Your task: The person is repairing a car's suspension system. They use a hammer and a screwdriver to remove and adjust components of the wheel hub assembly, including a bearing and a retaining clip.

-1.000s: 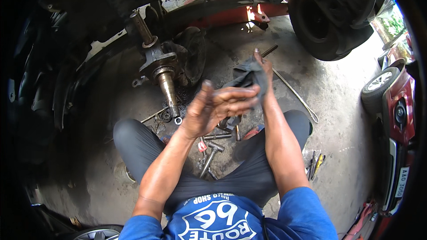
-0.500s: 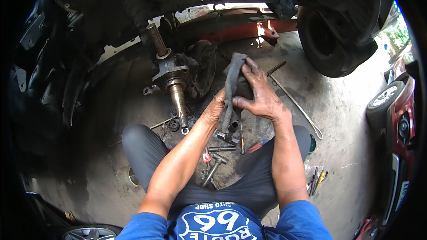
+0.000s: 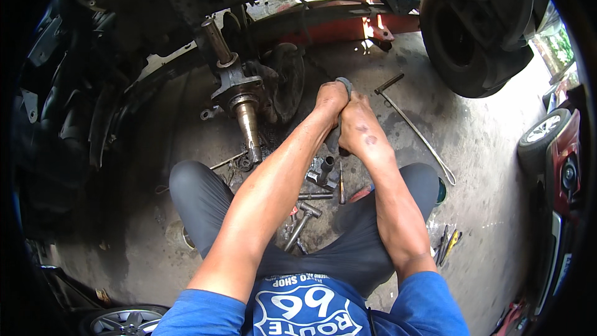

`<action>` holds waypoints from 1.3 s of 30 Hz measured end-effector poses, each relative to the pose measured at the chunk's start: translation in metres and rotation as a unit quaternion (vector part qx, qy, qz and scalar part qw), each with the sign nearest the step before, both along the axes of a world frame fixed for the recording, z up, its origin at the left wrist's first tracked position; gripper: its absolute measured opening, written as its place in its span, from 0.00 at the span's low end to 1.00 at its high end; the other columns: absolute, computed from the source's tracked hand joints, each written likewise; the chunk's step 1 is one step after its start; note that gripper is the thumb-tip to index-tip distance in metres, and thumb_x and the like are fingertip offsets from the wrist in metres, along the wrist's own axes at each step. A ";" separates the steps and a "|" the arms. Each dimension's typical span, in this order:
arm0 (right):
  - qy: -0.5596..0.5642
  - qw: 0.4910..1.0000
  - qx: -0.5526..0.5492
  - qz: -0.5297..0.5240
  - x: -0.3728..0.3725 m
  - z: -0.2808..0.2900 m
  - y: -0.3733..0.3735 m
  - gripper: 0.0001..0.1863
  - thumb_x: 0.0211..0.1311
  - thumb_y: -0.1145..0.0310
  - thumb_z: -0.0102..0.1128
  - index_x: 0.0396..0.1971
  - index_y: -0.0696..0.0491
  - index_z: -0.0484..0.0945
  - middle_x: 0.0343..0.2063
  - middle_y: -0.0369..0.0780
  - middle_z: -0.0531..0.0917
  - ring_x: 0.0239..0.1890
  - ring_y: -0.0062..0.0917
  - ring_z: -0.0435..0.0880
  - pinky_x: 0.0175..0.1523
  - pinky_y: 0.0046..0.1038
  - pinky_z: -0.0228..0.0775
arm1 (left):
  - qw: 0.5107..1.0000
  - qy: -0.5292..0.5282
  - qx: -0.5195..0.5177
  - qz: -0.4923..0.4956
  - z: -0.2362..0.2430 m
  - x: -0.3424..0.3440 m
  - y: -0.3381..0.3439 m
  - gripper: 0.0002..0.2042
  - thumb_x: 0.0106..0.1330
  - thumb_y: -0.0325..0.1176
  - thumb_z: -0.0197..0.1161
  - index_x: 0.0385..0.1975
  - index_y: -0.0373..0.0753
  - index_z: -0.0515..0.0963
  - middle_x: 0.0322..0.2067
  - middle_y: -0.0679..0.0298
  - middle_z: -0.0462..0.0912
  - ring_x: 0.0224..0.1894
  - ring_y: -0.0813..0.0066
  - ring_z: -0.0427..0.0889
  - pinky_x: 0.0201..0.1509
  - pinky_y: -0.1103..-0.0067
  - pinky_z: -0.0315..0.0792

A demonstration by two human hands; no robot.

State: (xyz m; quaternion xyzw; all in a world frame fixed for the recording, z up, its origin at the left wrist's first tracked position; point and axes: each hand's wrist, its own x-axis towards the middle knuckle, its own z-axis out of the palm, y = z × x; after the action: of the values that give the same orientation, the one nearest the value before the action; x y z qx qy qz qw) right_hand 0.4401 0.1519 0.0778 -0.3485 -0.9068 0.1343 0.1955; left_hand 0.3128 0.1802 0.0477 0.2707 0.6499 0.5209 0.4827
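Note:
My left hand [image 3: 332,97] and my right hand [image 3: 360,123] are pressed together in front of me, both closed round a dark grey rag [image 3: 344,82]. Only the rag's top edge and a hanging end below show; my fingers cover the rest. Left of my hands, a metal spindle [image 3: 248,126] slants downward from a greasy axle hub [image 3: 235,84], and a thick shaft [image 3: 216,40] rises above it. My hands do not touch these parts.
Beneath my forearms lie a hammer [image 3: 303,227], a dark bar [image 3: 316,196] and a screwdriver [image 3: 341,183]. A long-handled wrench [image 3: 418,130] rests at right, near a tyre [image 3: 463,50]. Pliers [image 3: 449,247] lie beside my right knee. A red car [image 3: 563,162] stands far right.
My right hand was spread with the rag hanging upright between both hands. Now both hands have closed round it and bunched it up, with my left hand raised higher.

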 end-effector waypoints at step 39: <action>0.578 0.626 -0.473 0.224 0.000 0.049 -0.004 0.30 0.77 0.49 0.48 0.63 0.60 0.72 0.41 0.44 0.84 0.38 0.28 0.86 0.47 0.33 0.79 | 0.827 0.485 0.274 0.072 0.072 -0.233 -0.175 0.16 0.65 0.29 0.63 0.52 0.33 0.81 0.53 0.54 0.85 0.61 0.62 0.80 0.67 0.68 0.72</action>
State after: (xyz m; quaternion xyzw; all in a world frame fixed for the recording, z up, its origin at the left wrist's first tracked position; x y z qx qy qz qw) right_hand 0.4405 0.1479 0.1267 -0.0299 -0.4694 0.7580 0.4518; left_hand 0.0803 0.0051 0.1200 0.5619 0.6487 0.5126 -0.0277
